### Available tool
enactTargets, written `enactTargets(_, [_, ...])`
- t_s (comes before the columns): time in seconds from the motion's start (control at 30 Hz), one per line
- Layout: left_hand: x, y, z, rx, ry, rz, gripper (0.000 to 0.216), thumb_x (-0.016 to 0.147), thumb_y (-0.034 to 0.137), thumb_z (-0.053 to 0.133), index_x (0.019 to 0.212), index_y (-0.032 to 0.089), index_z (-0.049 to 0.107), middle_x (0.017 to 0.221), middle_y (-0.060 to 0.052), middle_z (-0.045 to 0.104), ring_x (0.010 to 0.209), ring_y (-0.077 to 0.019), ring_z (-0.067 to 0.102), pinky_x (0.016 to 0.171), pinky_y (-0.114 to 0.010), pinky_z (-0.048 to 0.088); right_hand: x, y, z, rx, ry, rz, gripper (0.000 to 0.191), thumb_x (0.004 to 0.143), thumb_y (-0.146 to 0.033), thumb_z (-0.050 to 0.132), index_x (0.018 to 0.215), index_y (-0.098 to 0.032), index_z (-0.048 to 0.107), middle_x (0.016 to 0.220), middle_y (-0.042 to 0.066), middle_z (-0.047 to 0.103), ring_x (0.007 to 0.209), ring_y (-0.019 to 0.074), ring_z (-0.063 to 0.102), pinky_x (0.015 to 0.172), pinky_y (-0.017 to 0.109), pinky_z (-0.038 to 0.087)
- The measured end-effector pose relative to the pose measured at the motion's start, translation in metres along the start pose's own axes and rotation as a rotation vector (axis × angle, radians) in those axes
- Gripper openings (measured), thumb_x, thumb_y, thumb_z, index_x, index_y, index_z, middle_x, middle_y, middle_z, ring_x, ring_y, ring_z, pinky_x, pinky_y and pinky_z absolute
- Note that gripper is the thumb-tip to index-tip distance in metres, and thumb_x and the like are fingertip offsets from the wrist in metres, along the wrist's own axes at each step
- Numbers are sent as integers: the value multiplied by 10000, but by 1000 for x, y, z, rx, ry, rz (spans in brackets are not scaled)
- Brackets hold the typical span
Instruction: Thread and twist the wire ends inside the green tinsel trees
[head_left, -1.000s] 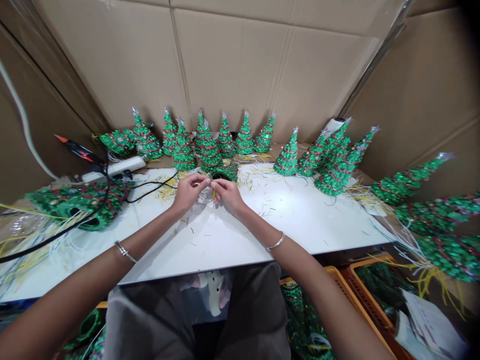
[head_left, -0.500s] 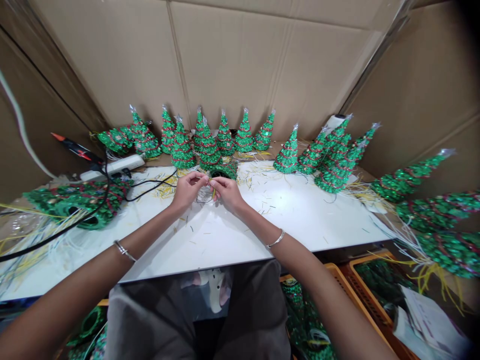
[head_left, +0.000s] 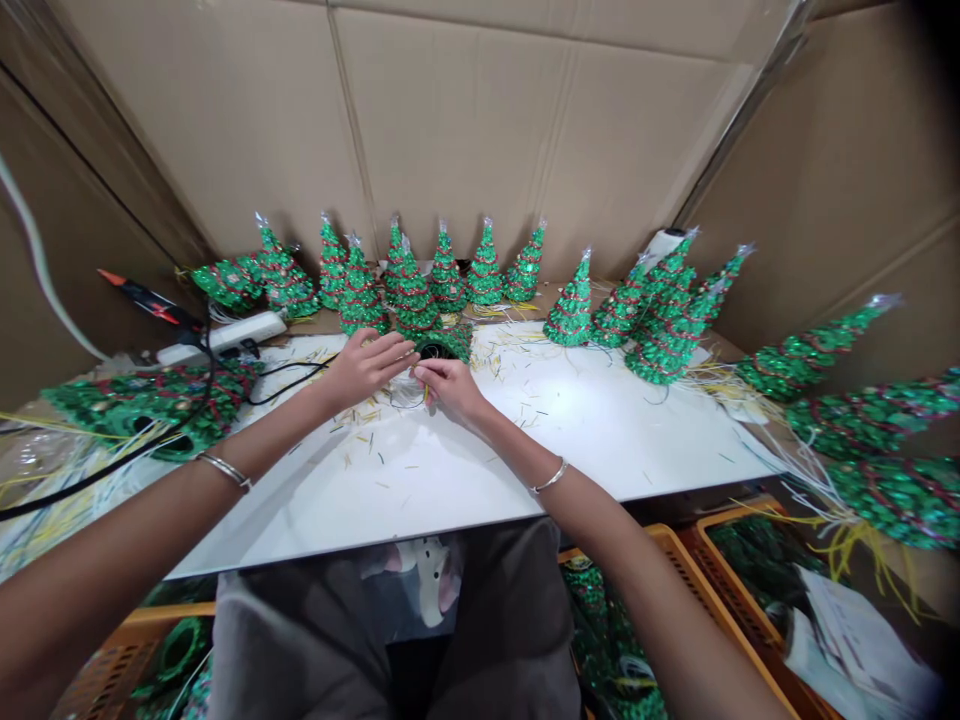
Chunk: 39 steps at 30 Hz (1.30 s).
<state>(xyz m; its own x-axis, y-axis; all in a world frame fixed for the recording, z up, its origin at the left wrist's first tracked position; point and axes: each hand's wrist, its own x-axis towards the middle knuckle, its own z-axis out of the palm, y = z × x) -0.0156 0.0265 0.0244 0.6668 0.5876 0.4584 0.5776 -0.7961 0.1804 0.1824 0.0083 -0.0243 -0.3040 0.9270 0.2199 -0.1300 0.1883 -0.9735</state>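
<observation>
Fingers stretched out and held together, my left hand (head_left: 367, 368) is open, palm down, just left of the other hand. Thin wires (head_left: 406, 391) are pinched between the thumb and fingers of my right hand (head_left: 453, 388); a yellow strand shows below the fingertips. These wires come from the dark hollow base of a green tinsel Christmas tree (head_left: 458, 341) lying on its side just beyond my hands. Its upper part is hidden behind an upright tinsel tree (head_left: 413, 298). Exactly which wire tips sit in the pinch is too small to see.
Several finished-looking trees stand along the cardboard wall (head_left: 450, 120). Wire clippings litter the white table (head_left: 570, 430). At left are a power strip (head_left: 247, 330), a red-and-black tool (head_left: 154, 305) and lying trees (head_left: 180, 405). Orange baskets (head_left: 679, 570) stand below the table edge.
My left hand has let go of the wires, its fingers straightening and turning flat as it shifts slightly left. The right hand keeps its pinch in nearly the same place.
</observation>
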Motion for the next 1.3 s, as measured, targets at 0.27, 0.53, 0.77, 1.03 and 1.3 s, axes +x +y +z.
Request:
enactTargets(0.27, [0,0,-17,-32,-135,123,228,931,310,482,864,262,695,997,-98,716,1061,-251,621,933,-437,389,0,1,-5,-335,-72,-97,214,872,-309,596,868,-156,746,611,-20,604,423,82,529,482,208,395])
enactTargets(0.53, [-18,24,-4,-211,-124,-268,262,865,354,523,707,203,668,714,-66,660,742,-222,584,735,-354,416,-1,0,-7,-600,-203,-451,195,885,-113,542,839,-161,725,799,65,672,763,162,600,740,248,444])
enactTargets(0.77, [-20,45,4,-1285,-100,-1162,71,725,196,668,694,139,640,646,-53,596,565,-123,513,506,-221,369,0,7,-10,-830,-244,-666,268,973,-133,435,1014,-109,699,821,88,652,746,149,587,692,230,449])
enactTargets(1.03, [-19,42,-15,-430,-99,-577,334,901,450,504,907,163,674,884,-71,679,834,-219,608,736,-325,436,3,13,-8,-744,-124,-649,251,963,-145,472,996,-102,717,844,89,691,759,139,607,716,225,465])
enactTargets(1.3, [-26,37,-12,542,-32,143,195,954,251,465,945,171,643,866,-104,642,829,-243,566,700,-363,355,-1,7,-3,-666,-64,-545,212,938,-139,529,961,-118,740,778,54,672,712,126,590,699,210,446])
